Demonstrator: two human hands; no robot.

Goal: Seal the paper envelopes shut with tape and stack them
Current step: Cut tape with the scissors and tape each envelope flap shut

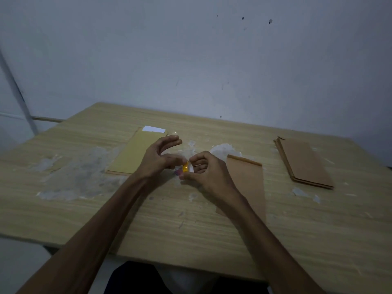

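Lying across the wooden tabletop (148, 225) are three groups of paper envelopes, and a small tape roll is being held above its middle; the tape roll (186, 167), yellow at its core, is being gripped by the right hand (206, 169), whose fingers are curled round it; the left hand (160, 157) is being held just beside the roll, its thumb and a lower finger seemingly pinching a clear strip of tape at the roll's edge while the other fingers are being arched outward, half spread; whether the strip is truly being pinched cannot be told for certain, since the tape is transparent and partly hidden. A yellow envelope (135, 151) is lying behind the left hand, with a white slip (153, 129) showing at its far end. A single brown envelope (247, 185) is lying flat under the right forearm, its folded top edge pointing away from the person. A stack of brown envelopes (303, 162) is sitting well apart at the far right of the tabletop, its edges slightly fanned. Whitish patches of residue (78, 177) are being shown on the wood at the left and around the hands; a pale wall is standing behind the tabletop.
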